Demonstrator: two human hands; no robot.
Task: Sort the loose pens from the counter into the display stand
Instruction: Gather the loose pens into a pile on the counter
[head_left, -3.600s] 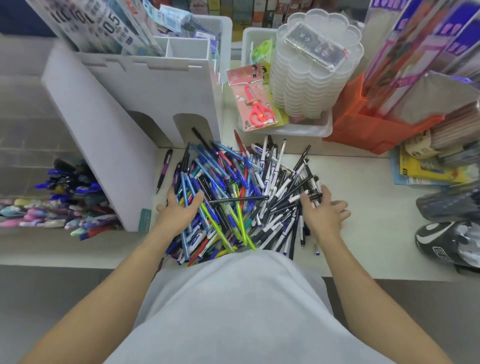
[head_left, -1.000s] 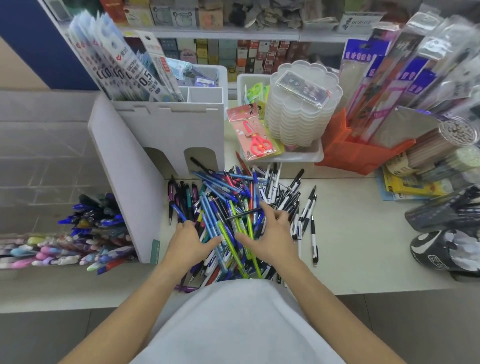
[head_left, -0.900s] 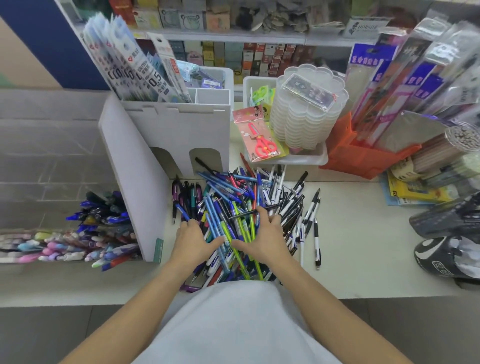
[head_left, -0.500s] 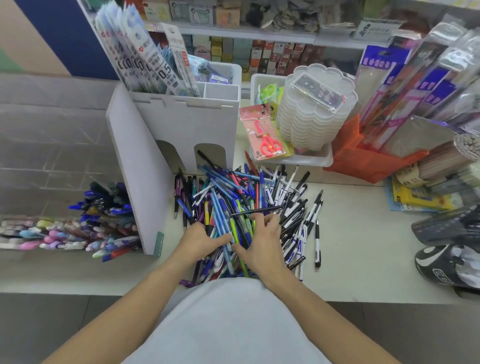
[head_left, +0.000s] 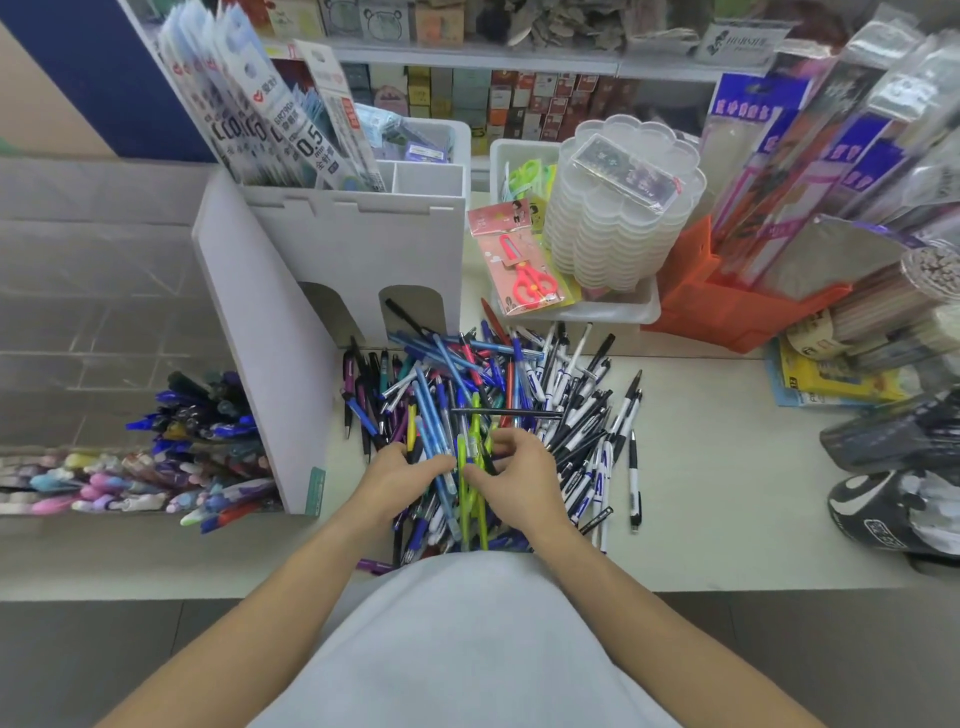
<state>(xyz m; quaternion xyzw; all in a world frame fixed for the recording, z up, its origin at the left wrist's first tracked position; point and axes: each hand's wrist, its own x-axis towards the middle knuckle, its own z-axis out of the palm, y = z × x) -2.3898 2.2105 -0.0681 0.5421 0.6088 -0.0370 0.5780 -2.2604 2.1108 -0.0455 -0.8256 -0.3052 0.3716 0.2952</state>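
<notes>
While both hands work the near edge of the pen pile (head_left: 493, 415), neither has a pen lifted clear. Left hand (head_left: 400, 480): fingers curled loosely over blue pens (head_left: 434, 441) at the pile's near-left side, thumb pointing toward the other hand; can't tell if it actually grips one. Right hand (head_left: 519, 480): fingers bent inward, thumb and fingertips pinching at the yellow-green pens (head_left: 467, 488) in the middle; looks closed on them, grip partly hidden.

Pile sits on the white table (head_left: 727, 493), just in front of the white display stand (head_left: 358, 244). Mixed blue, red, purple, black-and-white pens, crossed at all angles. One thin black pen (head_left: 506, 412) lies flat across the top, just beyond the fingers. A few black-and-white pens (head_left: 634, 483) lie apart at the right edge.

Stand's top compartments hold packaged refills (head_left: 280, 119); one compartment looks bare. Two arched openings at its base face the pile. Left of the stand, more sorted pens (head_left: 197, 426) lie behind a clear panel. Packaged red scissors (head_left: 519, 265) lean on a white tray beyond the pile.
</notes>
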